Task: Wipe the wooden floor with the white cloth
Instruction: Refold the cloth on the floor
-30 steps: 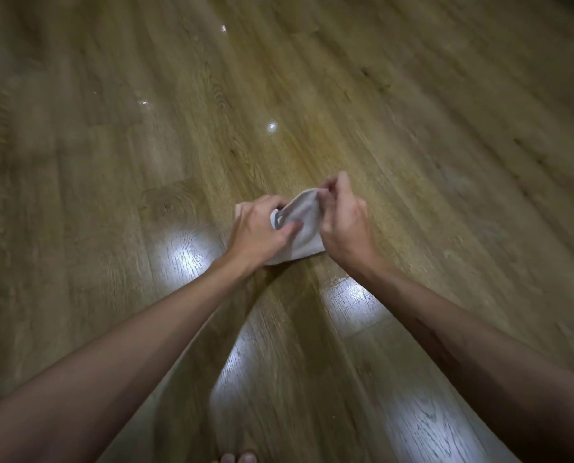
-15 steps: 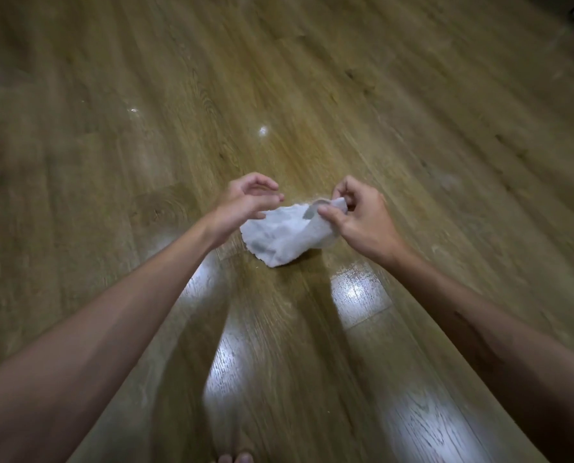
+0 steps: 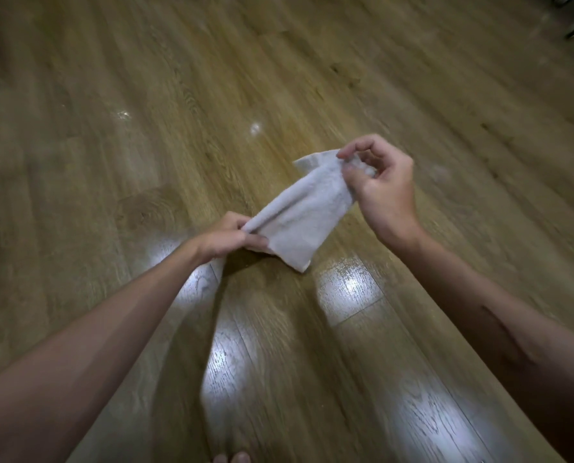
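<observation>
I hold the cloth [image 3: 304, 217] above the floor [image 3: 212, 95], stretched slantwise, left hand [image 3: 227, 240] pinching its near end, right hand [image 3: 381, 182] its far.

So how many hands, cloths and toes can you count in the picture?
Hands: 2, the left hand and the right hand, each pinching an end of the cloth.
Cloths: 1, the white cloth, held above the wooden floor.
Toes: 2, the toes peeking in at the bottom edge.
Total: 5
</observation>
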